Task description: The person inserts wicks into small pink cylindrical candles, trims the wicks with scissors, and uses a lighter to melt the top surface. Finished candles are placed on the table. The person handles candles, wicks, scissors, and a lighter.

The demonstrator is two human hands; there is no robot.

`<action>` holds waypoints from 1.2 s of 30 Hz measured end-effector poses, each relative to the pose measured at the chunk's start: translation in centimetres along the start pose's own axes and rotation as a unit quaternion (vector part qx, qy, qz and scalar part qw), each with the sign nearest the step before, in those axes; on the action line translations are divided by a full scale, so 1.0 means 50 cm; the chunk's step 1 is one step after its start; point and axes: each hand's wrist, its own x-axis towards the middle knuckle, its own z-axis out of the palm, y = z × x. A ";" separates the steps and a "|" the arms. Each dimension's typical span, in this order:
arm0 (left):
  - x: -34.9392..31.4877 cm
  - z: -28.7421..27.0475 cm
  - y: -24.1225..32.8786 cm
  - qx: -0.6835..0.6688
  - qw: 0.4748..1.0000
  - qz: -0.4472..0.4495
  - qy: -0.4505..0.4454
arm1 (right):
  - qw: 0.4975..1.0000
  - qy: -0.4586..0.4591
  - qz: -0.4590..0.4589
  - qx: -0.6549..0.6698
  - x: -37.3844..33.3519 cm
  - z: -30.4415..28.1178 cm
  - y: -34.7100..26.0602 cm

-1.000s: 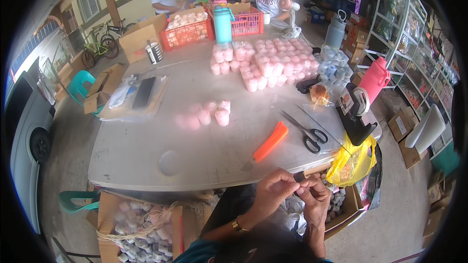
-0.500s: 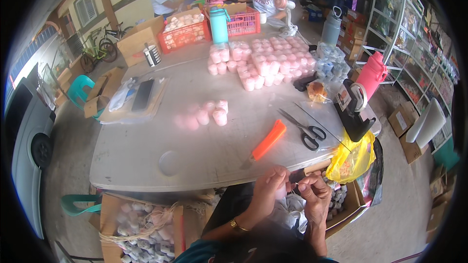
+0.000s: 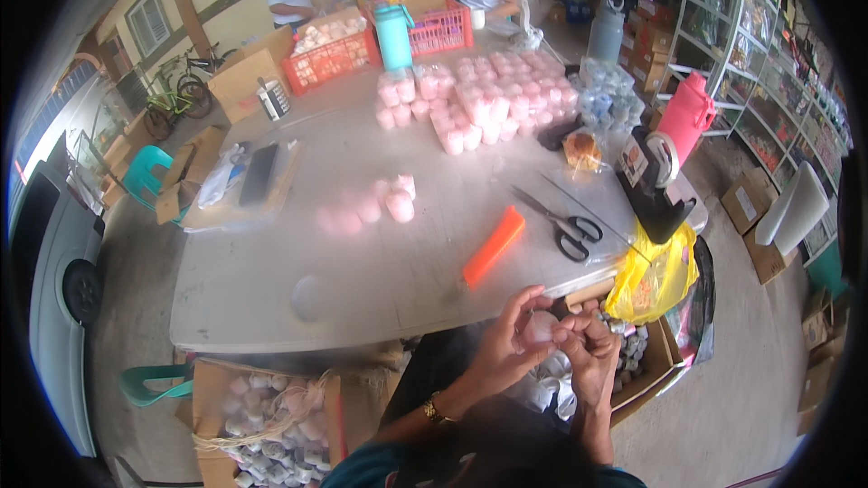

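Note:
Just off the table's front edge, my left hand (image 3: 500, 348) holds a small pink cylinder (image 3: 539, 327), fingers curled round its side. My right hand (image 3: 589, 351) is closed in a pinch against the cylinder's right end; whatever lies between its fingertips is too small to make out. On the table beyond are an orange-handled cutter (image 3: 494, 247) and black scissors (image 3: 562, 226). A few similar pink cylinders (image 3: 399, 205) stand mid-table, partly blurred. White cloth or plastic (image 3: 550, 384) lies below my hands.
Packed pink cylinders (image 3: 506, 99) fill the table's far side, near red crates (image 3: 333, 61). A tape dispenser (image 3: 655, 185) and yellow bag (image 3: 655, 280) sit at the right. Open cartons of small pieces, one (image 3: 210, 398) at left, flank my lap. Other people work at the back.
My hands have drawn closer together, and the pink cylinder now shows more plainly between them. The thin pale strand between my fingers is no longer visible. The view has shifted slightly.

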 end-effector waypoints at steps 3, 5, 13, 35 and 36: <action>-0.003 -0.009 0.012 0.146 0.987 0.067 0.016 | 0.997 0.006 -0.022 -0.074 0.001 -0.001 -0.014; -0.004 -0.011 0.018 0.116 0.991 0.061 0.018 | 0.993 -0.006 -0.041 -0.112 0.004 -0.003 -0.029; 0.008 -0.016 0.049 0.102 0.972 0.212 0.016 | 0.965 -0.017 -0.148 -0.218 0.013 0.015 -0.085; 0.004 -0.019 0.058 0.364 0.893 0.228 0.133 | 0.867 -0.026 -0.306 -0.393 0.029 0.033 -0.054; 0.003 -0.018 0.061 0.392 0.880 0.229 0.136 | 0.864 -0.021 -0.312 -0.394 0.029 0.034 -0.053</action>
